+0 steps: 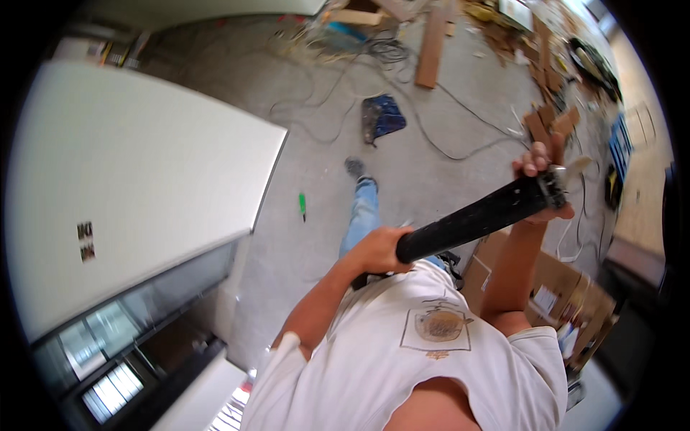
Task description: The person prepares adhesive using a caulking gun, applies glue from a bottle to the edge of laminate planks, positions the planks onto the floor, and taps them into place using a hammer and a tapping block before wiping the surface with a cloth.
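A long black tube [471, 215] lies diagonally across the front of my body, with a silvery fitting [552, 187] at its upper right end. My left hand [381, 250] is closed round the lower part of the tube, near my waist. My right hand [535, 161] holds the upper end at the fitting, its fingers curled over the top and partly hidden behind it. A small pale piece [577, 169] juts out beside the fitting; I cannot make out what it is.
A white panel [144, 165] stands at left. On the floor [280, 287] are a green-handled tool [302, 203], a dark blue bag or cloth [382, 118], cables [388, 50] and wooden boards [431, 50]. Cardboard boxes [485, 258] and a plywood surface [632, 208] are at right.
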A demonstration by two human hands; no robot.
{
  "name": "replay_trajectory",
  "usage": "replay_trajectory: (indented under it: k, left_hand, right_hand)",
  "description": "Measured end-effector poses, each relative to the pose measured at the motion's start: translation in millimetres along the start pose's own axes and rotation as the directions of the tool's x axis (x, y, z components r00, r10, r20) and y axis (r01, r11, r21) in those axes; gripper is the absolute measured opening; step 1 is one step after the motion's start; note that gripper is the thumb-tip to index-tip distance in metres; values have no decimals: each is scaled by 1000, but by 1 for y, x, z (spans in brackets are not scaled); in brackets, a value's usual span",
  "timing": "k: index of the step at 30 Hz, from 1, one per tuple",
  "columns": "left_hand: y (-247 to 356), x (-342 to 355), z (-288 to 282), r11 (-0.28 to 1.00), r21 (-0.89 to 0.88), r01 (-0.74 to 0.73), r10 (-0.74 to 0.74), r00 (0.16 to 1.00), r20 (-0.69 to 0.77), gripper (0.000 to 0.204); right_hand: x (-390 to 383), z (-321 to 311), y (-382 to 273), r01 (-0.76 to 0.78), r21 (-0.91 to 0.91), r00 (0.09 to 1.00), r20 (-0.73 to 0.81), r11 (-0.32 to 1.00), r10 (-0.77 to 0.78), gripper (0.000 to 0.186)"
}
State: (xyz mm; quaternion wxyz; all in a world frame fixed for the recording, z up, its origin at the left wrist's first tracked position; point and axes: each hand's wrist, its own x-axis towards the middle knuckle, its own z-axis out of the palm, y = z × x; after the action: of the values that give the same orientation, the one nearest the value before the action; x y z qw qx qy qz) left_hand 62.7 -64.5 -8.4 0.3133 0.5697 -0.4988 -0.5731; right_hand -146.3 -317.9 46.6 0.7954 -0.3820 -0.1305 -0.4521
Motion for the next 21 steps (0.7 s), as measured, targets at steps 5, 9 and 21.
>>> replay_trajectory:
  k: [5,9,21]
  left_hand:
    - [-38,52,-75,974,210,89,26,872,-488,36]
    - [-42,92,-151,957,259,129,73,758,-648,31]
    - [-39,204,-404,975,217,40,91,824,-559,41]
  right_hand:
    - [113,-27,77,-360,-470,868,-485,806,106,84]
    - [210,-28,154,-478,-579,714,-694,661,-91,60]
    - [429,-120,268,-278,-299,932,-316,913,180,101]
